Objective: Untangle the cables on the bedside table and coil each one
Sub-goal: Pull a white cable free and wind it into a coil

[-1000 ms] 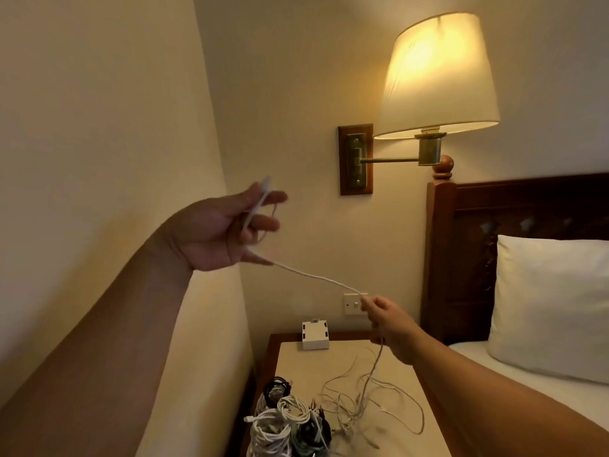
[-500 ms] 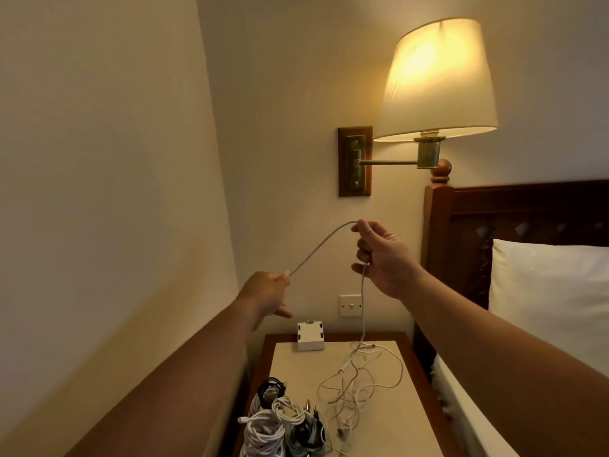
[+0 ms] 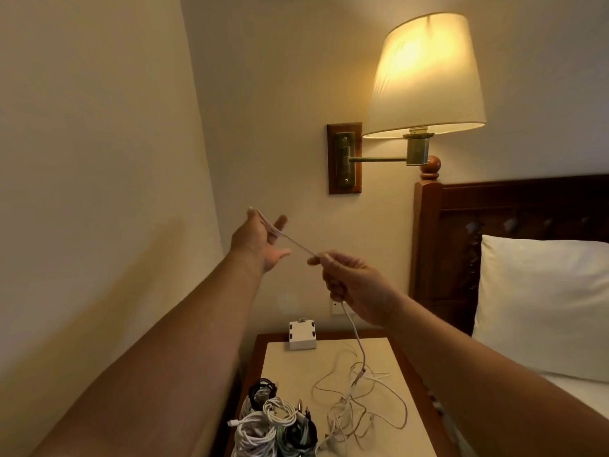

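Fingers [image 3: 279, 223] of left hand [image 3: 258, 240] spread straight, white cable [image 3: 298, 244] laid across them. Right hand [image 3: 354, 285] pinches it; rest trails to tangle [image 3: 359, 417] on bedside table [image 3: 296, 374]. Best approach, prob.: even loops w/ light tension, feeding slack slowly so knots don't tighten.

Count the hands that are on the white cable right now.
2. The left hand, raised near the wall, has the white cable across its straight fingers; the right hand pinches it above the bedside table.
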